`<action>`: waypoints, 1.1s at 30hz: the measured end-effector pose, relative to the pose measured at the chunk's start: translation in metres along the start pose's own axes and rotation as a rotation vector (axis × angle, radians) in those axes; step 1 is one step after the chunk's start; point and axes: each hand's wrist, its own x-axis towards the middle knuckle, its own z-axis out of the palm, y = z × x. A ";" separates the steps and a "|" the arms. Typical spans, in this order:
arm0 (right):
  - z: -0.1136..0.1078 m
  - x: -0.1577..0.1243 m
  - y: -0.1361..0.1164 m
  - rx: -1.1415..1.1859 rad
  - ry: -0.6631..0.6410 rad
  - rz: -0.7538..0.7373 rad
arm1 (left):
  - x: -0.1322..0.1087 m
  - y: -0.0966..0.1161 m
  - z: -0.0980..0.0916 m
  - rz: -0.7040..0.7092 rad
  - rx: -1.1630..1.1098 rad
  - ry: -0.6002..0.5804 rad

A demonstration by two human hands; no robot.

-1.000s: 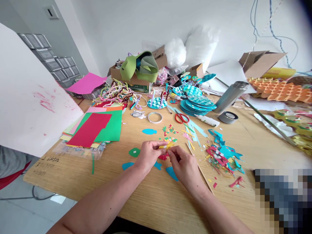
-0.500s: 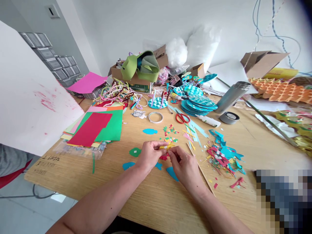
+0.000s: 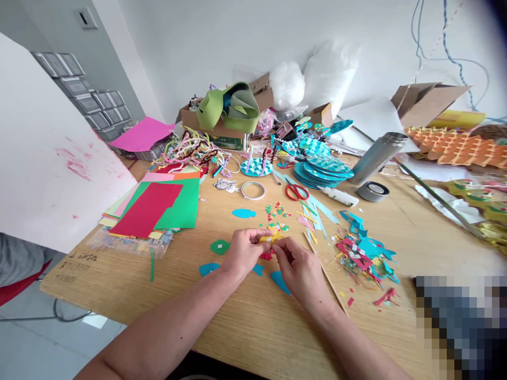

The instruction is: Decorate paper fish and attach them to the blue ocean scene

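Both hands meet over the middle of the wooden table (image 3: 245,327). My left hand (image 3: 243,250) pinches a small yellow paper piece (image 3: 269,238) with white bits stuck on it. My right hand (image 3: 299,269) has its fingers closed at the right end of the same piece. Under the hands lie blue paper fish shapes (image 3: 208,269), a green cut-out (image 3: 219,246) and a red scrap (image 3: 266,256). A thin wooden stick (image 3: 327,277) lies beside my right wrist.
A stack of coloured paper sheets (image 3: 158,208) lies to the left. Paper scraps (image 3: 362,253), red scissors (image 3: 296,191), a tape ring (image 3: 252,190), a glue bottle (image 3: 338,196), a steel flask (image 3: 376,155) and cardboard boxes (image 3: 222,119) crowd the far side. A white board (image 3: 47,169) leans at left.
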 end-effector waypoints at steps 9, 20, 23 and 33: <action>0.000 -0.001 0.000 -0.097 0.005 -0.082 | 0.001 0.003 0.002 -0.048 -0.056 0.006; -0.001 0.000 -0.002 -0.105 0.000 -0.118 | 0.001 -0.002 0.001 -0.030 -0.082 -0.007; -0.002 0.000 -0.002 -0.094 0.001 -0.123 | 0.003 -0.005 -0.001 -0.015 -0.075 -0.020; -0.002 0.000 -0.004 -0.064 0.023 -0.156 | 0.004 -0.003 -0.001 0.024 -0.065 -0.026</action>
